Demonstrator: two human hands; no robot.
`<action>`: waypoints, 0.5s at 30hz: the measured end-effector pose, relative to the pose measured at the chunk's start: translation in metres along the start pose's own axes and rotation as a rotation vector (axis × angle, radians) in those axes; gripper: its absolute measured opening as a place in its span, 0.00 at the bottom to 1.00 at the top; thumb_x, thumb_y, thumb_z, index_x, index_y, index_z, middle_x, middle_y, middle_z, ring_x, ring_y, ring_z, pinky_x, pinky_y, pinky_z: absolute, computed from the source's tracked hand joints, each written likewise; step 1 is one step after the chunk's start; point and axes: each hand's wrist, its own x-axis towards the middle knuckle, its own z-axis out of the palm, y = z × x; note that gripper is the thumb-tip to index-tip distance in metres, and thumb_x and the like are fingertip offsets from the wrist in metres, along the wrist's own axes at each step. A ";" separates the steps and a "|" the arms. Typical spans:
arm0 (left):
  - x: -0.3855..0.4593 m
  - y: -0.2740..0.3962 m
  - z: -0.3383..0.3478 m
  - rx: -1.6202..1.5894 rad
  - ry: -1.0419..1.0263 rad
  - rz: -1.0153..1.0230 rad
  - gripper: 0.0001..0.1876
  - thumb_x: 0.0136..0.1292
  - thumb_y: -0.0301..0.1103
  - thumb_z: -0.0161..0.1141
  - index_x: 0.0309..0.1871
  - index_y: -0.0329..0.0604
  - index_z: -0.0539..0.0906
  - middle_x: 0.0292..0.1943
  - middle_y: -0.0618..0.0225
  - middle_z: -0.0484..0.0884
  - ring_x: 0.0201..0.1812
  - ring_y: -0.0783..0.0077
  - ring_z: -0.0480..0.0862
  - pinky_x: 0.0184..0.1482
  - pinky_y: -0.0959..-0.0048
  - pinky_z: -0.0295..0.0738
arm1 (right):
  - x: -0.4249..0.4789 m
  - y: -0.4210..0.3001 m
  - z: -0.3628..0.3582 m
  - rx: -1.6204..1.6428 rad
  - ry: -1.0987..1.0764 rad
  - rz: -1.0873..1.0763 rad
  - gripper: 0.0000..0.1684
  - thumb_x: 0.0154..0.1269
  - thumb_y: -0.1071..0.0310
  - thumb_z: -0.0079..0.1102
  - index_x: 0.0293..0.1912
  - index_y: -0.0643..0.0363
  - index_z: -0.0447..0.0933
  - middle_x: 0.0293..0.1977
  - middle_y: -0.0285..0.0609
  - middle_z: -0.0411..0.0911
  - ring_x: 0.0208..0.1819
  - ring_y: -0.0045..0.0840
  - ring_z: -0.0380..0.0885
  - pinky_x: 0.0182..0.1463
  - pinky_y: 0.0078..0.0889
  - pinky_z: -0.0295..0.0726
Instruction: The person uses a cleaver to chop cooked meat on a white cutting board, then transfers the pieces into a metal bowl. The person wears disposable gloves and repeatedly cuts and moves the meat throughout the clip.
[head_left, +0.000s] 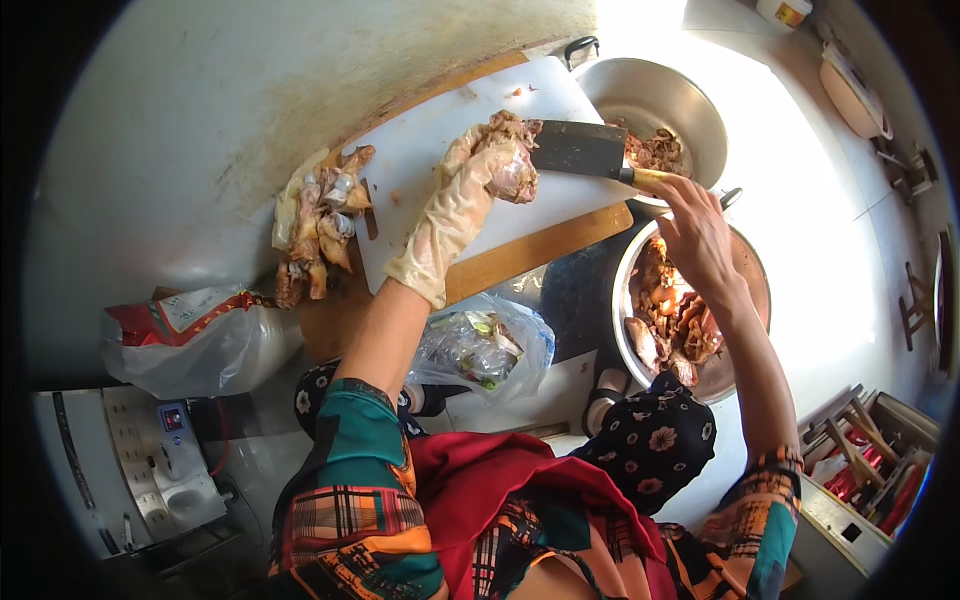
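Note:
My left hand (457, 187), in a thin translucent glove, grips a piece of meat on the bone (514, 165) over a white cutting board (420, 142). The ungloved right hand (694, 225) holds a cleaver (581, 148) by its wooden handle, its blade beside the meat and reaching over the board's right edge. Meaty bones (307, 225) with pale joint ends lie at the board's left. Beyond the cleaver, a deep metal pot (697, 97) holds small meat scraps. Nearer to me, a wide metal basin (754, 270) contains larger browned meat pieces.
Under the white board lies a wooden board (540, 247). A plastic bag of waste (480, 352) sits below it, between my legs. To the left are a bulging plastic bag (217, 345) and a metal appliance (169, 465). A box of items (870, 465) stands at lower right.

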 end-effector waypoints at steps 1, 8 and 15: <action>0.001 0.001 0.002 -0.394 -0.001 -0.262 0.15 0.58 0.23 0.62 0.50 0.38 0.79 0.39 0.62 0.85 0.48 0.69 0.82 0.48 0.71 0.82 | 0.016 0.006 0.016 -0.041 0.026 -0.055 0.25 0.54 0.78 0.57 0.53 0.55 0.76 0.48 0.44 0.77 0.55 0.35 0.73 0.59 0.37 0.68; -0.016 -0.038 -0.034 0.652 0.300 0.031 0.22 0.62 0.38 0.64 0.53 0.29 0.79 0.45 0.59 0.84 0.45 0.67 0.83 0.49 0.69 0.79 | 0.059 0.002 0.068 -0.274 -0.305 -0.054 0.34 0.55 0.79 0.50 0.64 0.53 0.69 0.41 0.49 0.76 0.48 0.39 0.77 0.51 0.45 0.75; -0.010 -0.018 -0.026 0.046 0.296 -0.391 0.23 0.56 0.43 0.68 0.47 0.34 0.80 0.38 0.66 0.82 0.36 0.72 0.80 0.40 0.72 0.76 | 0.069 0.009 -0.010 -0.263 -0.468 0.024 0.21 0.67 0.71 0.48 0.59 0.54 0.73 0.26 0.45 0.79 0.25 0.33 0.81 0.29 0.36 0.80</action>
